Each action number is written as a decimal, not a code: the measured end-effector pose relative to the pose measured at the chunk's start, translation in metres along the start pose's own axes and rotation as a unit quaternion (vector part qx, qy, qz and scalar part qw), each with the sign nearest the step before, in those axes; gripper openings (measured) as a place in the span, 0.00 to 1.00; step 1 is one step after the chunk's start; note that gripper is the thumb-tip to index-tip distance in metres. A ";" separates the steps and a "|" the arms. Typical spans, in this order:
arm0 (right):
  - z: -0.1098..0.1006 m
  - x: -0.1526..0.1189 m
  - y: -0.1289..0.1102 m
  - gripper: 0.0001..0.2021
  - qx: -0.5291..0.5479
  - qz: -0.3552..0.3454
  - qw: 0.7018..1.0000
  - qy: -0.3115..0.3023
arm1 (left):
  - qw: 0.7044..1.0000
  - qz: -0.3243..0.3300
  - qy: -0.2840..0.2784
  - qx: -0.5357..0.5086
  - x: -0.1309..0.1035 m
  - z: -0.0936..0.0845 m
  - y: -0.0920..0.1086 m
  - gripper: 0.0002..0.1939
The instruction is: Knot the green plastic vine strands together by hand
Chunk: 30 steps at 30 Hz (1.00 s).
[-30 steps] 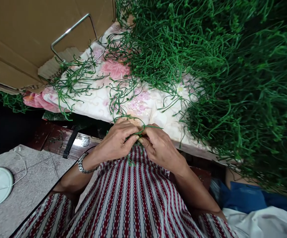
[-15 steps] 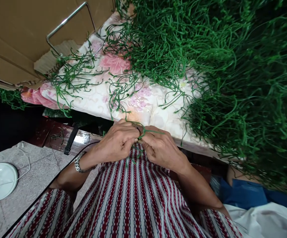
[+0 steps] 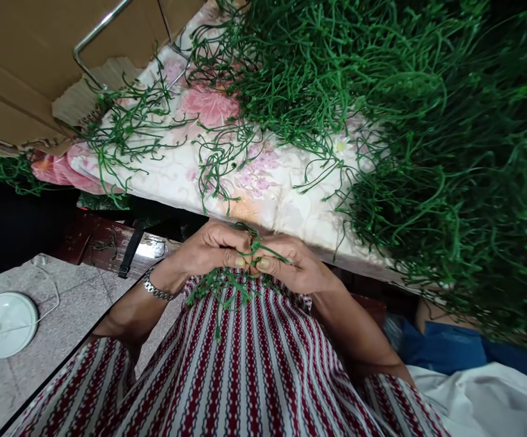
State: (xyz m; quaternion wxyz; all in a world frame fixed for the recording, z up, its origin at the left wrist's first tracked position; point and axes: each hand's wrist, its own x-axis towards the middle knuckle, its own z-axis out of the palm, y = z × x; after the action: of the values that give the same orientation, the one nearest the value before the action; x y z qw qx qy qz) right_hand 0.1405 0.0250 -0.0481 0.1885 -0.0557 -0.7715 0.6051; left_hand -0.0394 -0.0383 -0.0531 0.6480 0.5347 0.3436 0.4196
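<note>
Just above my lap, my left hand (image 3: 215,247) and my right hand (image 3: 293,261) meet with thumbs and fingertips pinched. Between them they hold a thin green artificial plant stem (image 3: 257,244), part of it hidden by the fingers. More green sprigs (image 3: 227,288) lie on the striped cloth (image 3: 249,364) of my lap, just beneath the hands. Beyond the hands, loose stems (image 3: 218,164) are scattered over a floral cloth (image 3: 286,206). A metal-banded watch (image 3: 156,286) circles my left wrist.
A large heap of green artificial stems (image 3: 427,152) fills the right and back of the surface. At the left back stand a cardboard box (image 3: 31,54) and a bent metal rod (image 3: 104,24). A white round object (image 3: 6,328) with a cord is on the floor, lower left.
Both hands have turned so the thumbs now show, still pinching the stem. More green sprigs are visible below the hands on my lap. The view has shifted slightly.
</note>
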 end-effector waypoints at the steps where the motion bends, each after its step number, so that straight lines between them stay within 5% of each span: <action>1: 0.001 0.000 0.000 0.15 -0.016 0.011 1.000 0.018 | 1.000 -0.015 0.020 0.006 -0.001 0.000 0.000 0.14; 5: 0.003 -0.001 0.000 0.11 -0.116 0.017 0.991 0.059 | 0.989 -0.001 0.084 0.119 -0.001 0.000 0.006 0.14; 11: 0.000 -0.004 -0.002 0.15 -0.068 -0.030 0.993 -0.086 | 0.978 -0.014 -0.147 0.147 0.003 -0.005 0.018 0.17; 15: -0.002 -0.007 -0.004 0.15 -0.039 -0.034 0.990 -0.132 | 0.979 -0.053 -0.190 0.058 0.000 -0.010 0.020 0.14; 17: -0.003 -0.008 -0.004 0.10 -0.023 -0.017 0.998 -0.049 | 0.995 -0.061 -0.080 0.020 -0.002 -0.010 0.018 0.11; 19: -0.003 -0.007 -0.003 0.07 -0.033 -0.002 0.994 0.106 | 0.993 -0.051 0.103 -0.002 -0.001 -0.007 0.016 0.09; 22: -0.003 -0.005 -0.002 0.09 -0.066 -0.012 0.940 0.334 | 0.959 -0.027 0.281 -0.002 0.004 -0.001 0.011 0.09; 25: -0.010 -0.003 -0.008 0.11 -0.087 -0.042 0.870 0.483 | 0.941 -0.012 0.339 -0.007 0.011 0.006 0.007 0.07; 27: -0.017 -0.005 -0.017 0.10 -0.104 -0.068 0.838 0.531 | 0.934 -0.012 0.358 -0.011 0.015 0.010 0.006 0.07; 30: -0.019 -0.010 -0.035 0.06 -0.131 -0.087 0.855 0.494 | 0.930 -0.021 0.365 0.035 0.019 0.015 0.009 0.08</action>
State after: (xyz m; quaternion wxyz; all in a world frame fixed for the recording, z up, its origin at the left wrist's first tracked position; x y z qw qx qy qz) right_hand 0.1620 0.0302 -0.0131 0.5873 -0.3041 -0.6510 0.3725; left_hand -0.0196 -0.0264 -0.0412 0.4671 0.3595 0.5820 0.5603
